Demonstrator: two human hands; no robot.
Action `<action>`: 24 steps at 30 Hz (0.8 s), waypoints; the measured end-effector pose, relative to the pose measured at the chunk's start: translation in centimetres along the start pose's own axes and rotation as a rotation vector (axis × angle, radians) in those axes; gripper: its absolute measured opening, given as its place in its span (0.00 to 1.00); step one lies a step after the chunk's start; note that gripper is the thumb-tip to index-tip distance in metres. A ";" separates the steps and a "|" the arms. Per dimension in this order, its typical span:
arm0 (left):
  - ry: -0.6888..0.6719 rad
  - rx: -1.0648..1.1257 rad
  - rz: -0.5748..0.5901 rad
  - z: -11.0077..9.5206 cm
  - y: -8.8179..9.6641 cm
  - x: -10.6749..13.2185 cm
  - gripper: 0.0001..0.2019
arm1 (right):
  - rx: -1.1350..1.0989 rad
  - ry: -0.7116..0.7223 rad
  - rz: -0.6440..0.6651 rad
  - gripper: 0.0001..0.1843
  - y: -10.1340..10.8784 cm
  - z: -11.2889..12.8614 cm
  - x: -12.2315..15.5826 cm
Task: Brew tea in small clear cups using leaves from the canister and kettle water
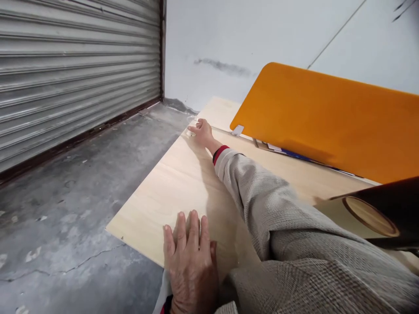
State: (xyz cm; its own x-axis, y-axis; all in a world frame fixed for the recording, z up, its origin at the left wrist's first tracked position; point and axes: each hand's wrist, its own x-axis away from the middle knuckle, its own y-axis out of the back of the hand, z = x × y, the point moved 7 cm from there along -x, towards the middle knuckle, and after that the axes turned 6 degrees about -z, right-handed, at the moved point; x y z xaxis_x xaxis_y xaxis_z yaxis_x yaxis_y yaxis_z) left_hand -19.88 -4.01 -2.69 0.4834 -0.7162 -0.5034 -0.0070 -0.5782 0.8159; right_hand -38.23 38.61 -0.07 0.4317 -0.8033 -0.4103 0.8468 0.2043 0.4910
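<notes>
My left hand (193,266) lies flat, palm down with its fingers spread, on a pale wooden tabletop (157,187) near its close edge. My right arm stretches forward across the wood. At the far left edge of the tabletop, my right hand (204,133) has its thumb and fingers curled in around a small clear, shiny object (190,132). Its kind cannot be made out, since the hand covers part of it.
An orange panel (321,117) stands on the tabletop at the right, held by a white clip (237,130). Closer in is a dark object with an oval opening (369,213). A metal roller shutter (78,74) and concrete floor (81,192) lie left; a white wall (222,35) stands behind.
</notes>
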 end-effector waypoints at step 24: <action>0.094 0.042 0.020 0.0 -0.1 0.1 0.24 | 0.016 -0.120 -0.035 0.47 -1.0 -0.7 0.4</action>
State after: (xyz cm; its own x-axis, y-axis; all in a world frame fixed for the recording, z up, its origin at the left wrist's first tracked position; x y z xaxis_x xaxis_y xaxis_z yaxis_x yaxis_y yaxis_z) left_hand -19.85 -4.00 -2.78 0.5627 -0.6893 -0.4563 -0.0536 -0.5813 0.8119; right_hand -38.63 38.49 -1.27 0.3614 -0.8709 -0.3329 0.8553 0.1675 0.4904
